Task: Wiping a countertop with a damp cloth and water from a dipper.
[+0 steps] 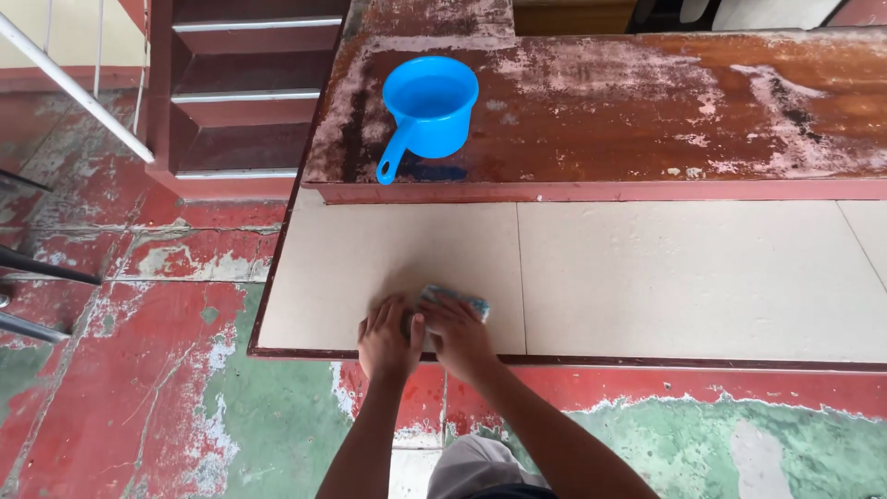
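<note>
We press both hands side by side at the near edge of the pale tiled counter, left hand flat with fingers spread, right hand curled over a blue sponge, while farther back a blue dipper stands on the worn red ledge.
</note>
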